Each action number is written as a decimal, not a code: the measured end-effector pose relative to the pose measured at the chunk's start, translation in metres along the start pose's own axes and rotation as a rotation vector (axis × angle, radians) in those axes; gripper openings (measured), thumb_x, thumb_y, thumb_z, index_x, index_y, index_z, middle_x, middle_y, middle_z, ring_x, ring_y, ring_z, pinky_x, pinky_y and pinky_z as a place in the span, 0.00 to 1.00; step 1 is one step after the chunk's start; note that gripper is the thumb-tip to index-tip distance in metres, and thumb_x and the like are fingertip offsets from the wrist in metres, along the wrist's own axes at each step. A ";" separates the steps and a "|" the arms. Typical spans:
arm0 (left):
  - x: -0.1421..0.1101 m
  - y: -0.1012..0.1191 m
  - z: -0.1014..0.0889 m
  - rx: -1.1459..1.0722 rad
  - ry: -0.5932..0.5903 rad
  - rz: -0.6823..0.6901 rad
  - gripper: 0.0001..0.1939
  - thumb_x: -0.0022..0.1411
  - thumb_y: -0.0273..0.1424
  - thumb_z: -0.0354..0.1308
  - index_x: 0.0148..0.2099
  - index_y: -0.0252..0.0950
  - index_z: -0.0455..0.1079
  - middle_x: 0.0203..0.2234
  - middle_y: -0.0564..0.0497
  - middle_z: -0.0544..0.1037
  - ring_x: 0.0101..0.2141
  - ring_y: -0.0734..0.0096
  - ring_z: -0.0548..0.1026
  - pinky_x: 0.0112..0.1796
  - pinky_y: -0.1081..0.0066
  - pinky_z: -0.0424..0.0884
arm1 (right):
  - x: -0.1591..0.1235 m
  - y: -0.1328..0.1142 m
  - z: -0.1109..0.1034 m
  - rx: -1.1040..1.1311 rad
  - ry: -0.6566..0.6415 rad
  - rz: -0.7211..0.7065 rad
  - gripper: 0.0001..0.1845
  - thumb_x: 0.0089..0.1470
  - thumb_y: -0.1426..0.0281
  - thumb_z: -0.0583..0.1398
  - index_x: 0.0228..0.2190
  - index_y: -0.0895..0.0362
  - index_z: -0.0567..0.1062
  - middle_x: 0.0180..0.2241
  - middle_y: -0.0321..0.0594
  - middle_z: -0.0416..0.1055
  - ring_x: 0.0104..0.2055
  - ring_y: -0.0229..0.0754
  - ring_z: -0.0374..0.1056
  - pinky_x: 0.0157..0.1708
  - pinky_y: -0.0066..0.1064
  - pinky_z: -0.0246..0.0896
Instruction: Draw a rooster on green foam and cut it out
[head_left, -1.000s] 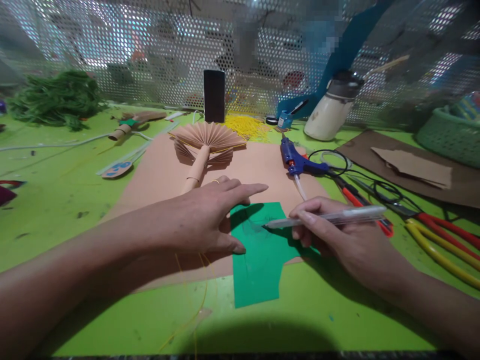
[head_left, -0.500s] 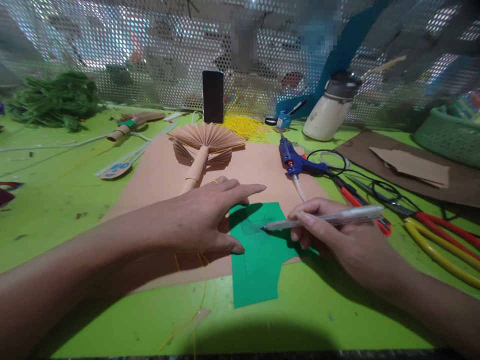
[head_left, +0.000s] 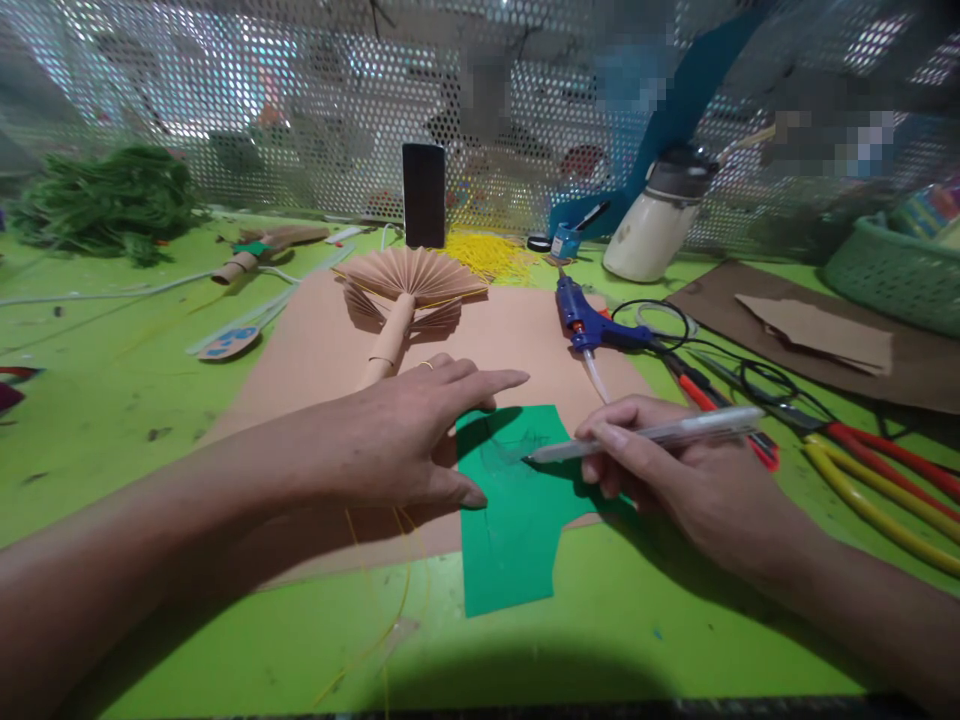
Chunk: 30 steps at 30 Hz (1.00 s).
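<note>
One left hand (head_left: 397, 435) lies splayed, one right hand (head_left: 694, 495) grips a crosswise pen (head_left: 694, 427) pointing left.

Smooth matt green paper (head_left: 510, 545); glossy clear plastic pen (head_left: 705, 426).

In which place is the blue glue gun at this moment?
In the head view, the blue glue gun lies right of centre, beyond the right hand and to the right of the pleated fan.
</note>
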<state>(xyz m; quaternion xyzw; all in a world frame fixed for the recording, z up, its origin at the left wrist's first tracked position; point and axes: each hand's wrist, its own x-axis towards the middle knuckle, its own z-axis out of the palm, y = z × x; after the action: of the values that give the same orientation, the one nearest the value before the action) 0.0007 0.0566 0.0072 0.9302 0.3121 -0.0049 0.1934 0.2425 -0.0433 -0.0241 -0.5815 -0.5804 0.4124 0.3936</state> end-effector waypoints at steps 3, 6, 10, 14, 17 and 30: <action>0.000 -0.002 0.001 -0.006 0.007 0.018 0.49 0.56 0.42 0.70 0.74 0.43 0.52 0.54 0.43 0.73 0.58 0.46 0.67 0.57 0.52 0.67 | 0.000 0.000 -0.002 -0.018 0.000 -0.007 0.12 0.65 0.61 0.61 0.32 0.53 0.79 0.26 0.36 0.77 0.25 0.34 0.68 0.21 0.24 0.58; 0.000 -0.002 0.002 -0.007 0.016 0.023 0.49 0.56 0.43 0.69 0.74 0.44 0.53 0.53 0.44 0.73 0.58 0.45 0.67 0.58 0.51 0.66 | 0.003 0.006 -0.003 0.081 0.068 0.058 0.12 0.64 0.58 0.62 0.34 0.52 0.80 0.28 0.35 0.78 0.27 0.34 0.69 0.21 0.22 0.59; 0.000 0.000 0.001 0.000 0.020 0.012 0.48 0.56 0.42 0.70 0.74 0.44 0.54 0.53 0.44 0.73 0.58 0.46 0.67 0.59 0.51 0.64 | 0.003 0.010 -0.004 0.190 0.082 0.088 0.14 0.63 0.55 0.63 0.35 0.52 0.80 0.29 0.36 0.78 0.27 0.34 0.68 0.22 0.21 0.61; 0.000 0.002 -0.001 0.005 -0.010 0.007 0.48 0.57 0.42 0.69 0.74 0.42 0.52 0.54 0.42 0.73 0.58 0.46 0.66 0.57 0.51 0.65 | 0.000 0.005 -0.003 0.114 0.026 0.084 0.15 0.63 0.55 0.63 0.33 0.53 0.79 0.27 0.35 0.76 0.25 0.34 0.66 0.20 0.21 0.59; 0.001 0.001 -0.001 -0.007 -0.012 0.011 0.49 0.57 0.42 0.70 0.74 0.43 0.51 0.54 0.43 0.72 0.57 0.45 0.67 0.56 0.52 0.66 | 0.000 0.002 -0.003 0.037 0.029 0.081 0.15 0.63 0.55 0.62 0.32 0.53 0.79 0.27 0.36 0.76 0.25 0.35 0.66 0.20 0.22 0.60; 0.000 0.002 -0.001 0.005 0.005 -0.012 0.48 0.56 0.41 0.70 0.74 0.46 0.53 0.53 0.45 0.73 0.56 0.47 0.69 0.53 0.56 0.67 | 0.004 0.010 -0.005 0.169 0.018 0.094 0.15 0.62 0.56 0.64 0.31 0.53 0.79 0.26 0.35 0.76 0.23 0.33 0.63 0.19 0.22 0.56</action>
<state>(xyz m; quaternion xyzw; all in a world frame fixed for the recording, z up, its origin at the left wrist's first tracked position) 0.0020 0.0556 0.0085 0.9288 0.3181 -0.0044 0.1902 0.2507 -0.0395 -0.0319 -0.5766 -0.5120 0.4728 0.4265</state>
